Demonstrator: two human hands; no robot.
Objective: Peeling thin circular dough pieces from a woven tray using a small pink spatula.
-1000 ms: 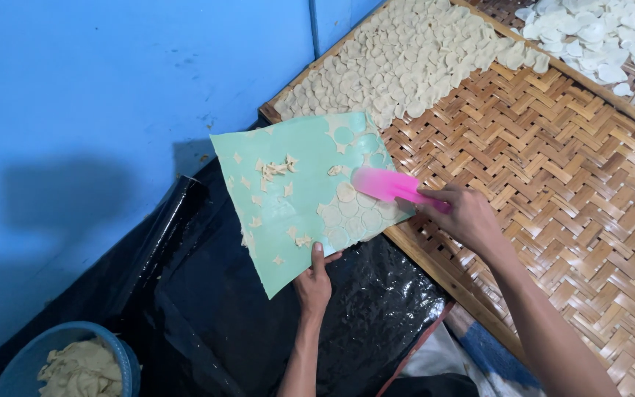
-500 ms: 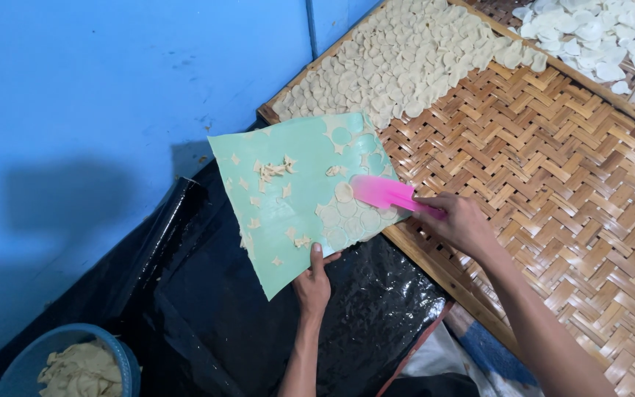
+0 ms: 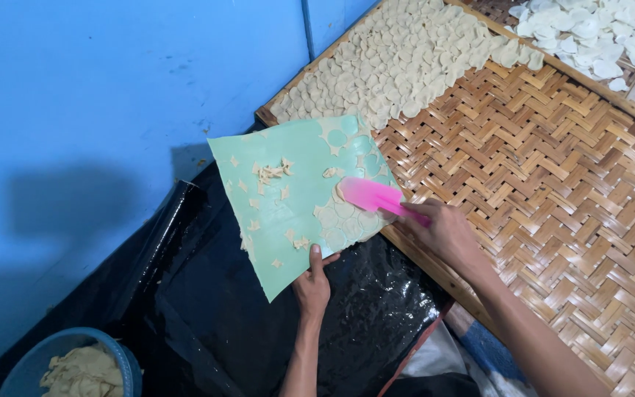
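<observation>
My left hand (image 3: 312,283) grips the near edge of a light green flexible sheet (image 3: 288,213), holding it tilted over the edge of a woven bamboo tray (image 3: 553,191). Thin round dough pieces (image 3: 343,220) and small dough scraps (image 3: 272,173) stick to the sheet. My right hand (image 3: 446,231) holds a pink flat scraper (image 3: 371,197), its blade lying on the round pieces at the sheet's right side.
Rows of pale round dough pieces (image 3: 398,62) cover the far part of the bamboo tray. A second tray with white pieces (image 3: 589,29) lies beyond. Black plastic sheeting (image 3: 214,323) lies under the sheet. A blue bucket of dough scraps (image 3: 82,367) stands at lower left by the blue wall (image 3: 97,110).
The pink scraper has slid left and a little down across the sheet, further onto the round pieces. My left hand keeps its hold on the sheet.
</observation>
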